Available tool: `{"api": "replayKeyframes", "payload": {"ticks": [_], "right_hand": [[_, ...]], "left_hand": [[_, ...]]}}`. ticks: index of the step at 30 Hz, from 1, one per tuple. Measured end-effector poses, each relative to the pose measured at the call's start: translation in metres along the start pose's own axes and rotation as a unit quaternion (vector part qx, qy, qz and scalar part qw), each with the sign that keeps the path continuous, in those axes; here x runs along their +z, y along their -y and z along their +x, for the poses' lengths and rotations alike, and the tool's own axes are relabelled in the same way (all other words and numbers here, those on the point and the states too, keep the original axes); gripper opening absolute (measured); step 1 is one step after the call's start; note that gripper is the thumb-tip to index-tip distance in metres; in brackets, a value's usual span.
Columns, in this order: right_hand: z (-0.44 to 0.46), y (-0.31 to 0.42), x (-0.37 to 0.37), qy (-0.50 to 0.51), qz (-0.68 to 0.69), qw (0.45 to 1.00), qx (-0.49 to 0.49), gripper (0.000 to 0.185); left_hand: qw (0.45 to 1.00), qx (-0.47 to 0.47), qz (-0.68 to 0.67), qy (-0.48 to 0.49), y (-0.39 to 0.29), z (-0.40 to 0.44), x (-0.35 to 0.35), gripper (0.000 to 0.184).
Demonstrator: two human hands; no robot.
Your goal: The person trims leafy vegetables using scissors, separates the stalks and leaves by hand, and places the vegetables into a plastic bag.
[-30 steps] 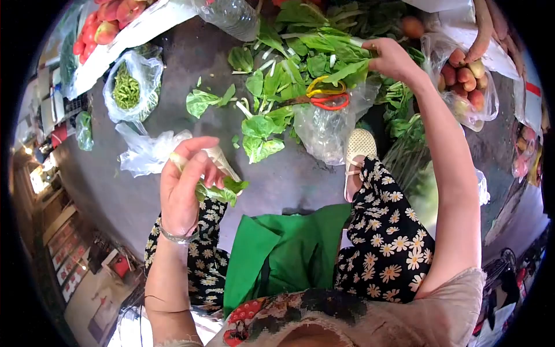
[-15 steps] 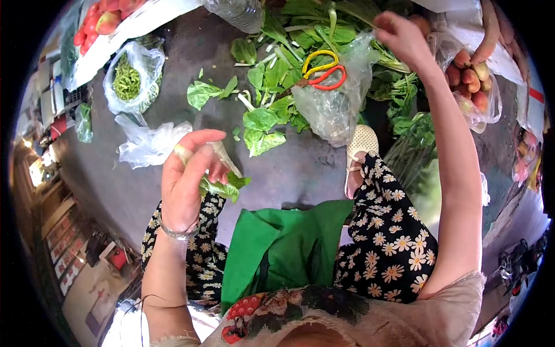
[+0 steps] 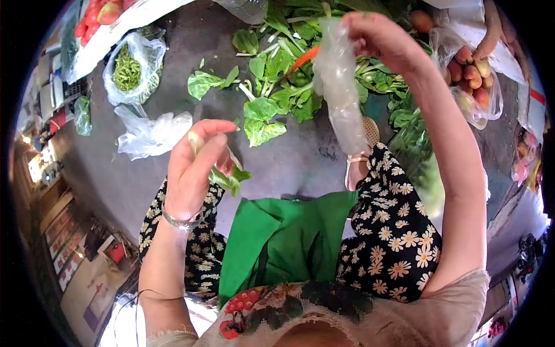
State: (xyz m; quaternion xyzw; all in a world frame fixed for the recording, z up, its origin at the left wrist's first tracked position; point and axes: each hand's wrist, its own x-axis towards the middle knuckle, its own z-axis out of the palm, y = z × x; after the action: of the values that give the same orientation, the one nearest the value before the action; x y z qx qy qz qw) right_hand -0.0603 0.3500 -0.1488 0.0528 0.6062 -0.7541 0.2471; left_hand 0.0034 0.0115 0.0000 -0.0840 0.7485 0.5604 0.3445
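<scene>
My left hand (image 3: 193,165) is closed around a small leafy green (image 3: 230,180); its pale stem end shows between the fingers and the leaves hang out below. My right hand (image 3: 376,40) grips the top of a clear plastic bag (image 3: 341,87), which hangs lengthwise above the floor. Behind the bag an orange-red part of the scissors (image 3: 304,59) shows, blurred; the rest is hidden. Loose leafy greens (image 3: 263,113) with white stems lie spread on the dark floor between my hands, several of them partly covered by the bag.
At the left are a bag of green pods (image 3: 126,70) and a crumpled white plastic bag (image 3: 153,134). Red tomatoes (image 3: 92,23) are at the upper left. On the right stands a bag of reddish fruit (image 3: 475,78). My shoe (image 3: 370,133) is below the hanging bag.
My right hand has moved left and taken hold of the clear plastic bag, lifting it upright. The scissors that lay on it have shifted and are now mostly hidden. My left hand keeps its leafy green.
</scene>
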Motion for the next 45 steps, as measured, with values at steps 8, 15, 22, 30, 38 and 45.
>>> {"api": "replayKeyframes", "payload": {"ticks": [8,15,22,30,38,45], "right_hand": [[-0.026,0.036,0.111,0.125,0.345,0.930,-0.011,0.022],[-0.020,-0.003,0.173,0.255,0.287,0.915,0.128,0.029],[-0.013,-0.011,0.156,0.306,0.166,0.928,0.130,0.038],[0.008,-0.029,0.129,0.244,0.014,0.954,0.173,0.096],[0.001,-0.015,0.176,0.348,0.078,0.927,0.115,0.069],[0.059,-0.040,0.174,0.298,-0.008,0.943,0.147,0.031]], "left_hand": [[0.999,0.017,-0.043,-0.021,-0.005,-0.002,0.006,0.098],[0.996,-0.072,-0.031,-0.037,0.007,-0.003,0.002,0.075],[0.995,-0.041,-0.075,-0.054,0.010,0.003,-0.016,0.027],[0.948,0.116,-0.204,-0.213,0.002,0.007,-0.039,0.027],[0.924,0.088,0.370,0.039,0.027,-0.007,-0.030,0.039],[0.872,0.139,0.466,-0.046,-0.001,-0.013,-0.033,0.055]]}}
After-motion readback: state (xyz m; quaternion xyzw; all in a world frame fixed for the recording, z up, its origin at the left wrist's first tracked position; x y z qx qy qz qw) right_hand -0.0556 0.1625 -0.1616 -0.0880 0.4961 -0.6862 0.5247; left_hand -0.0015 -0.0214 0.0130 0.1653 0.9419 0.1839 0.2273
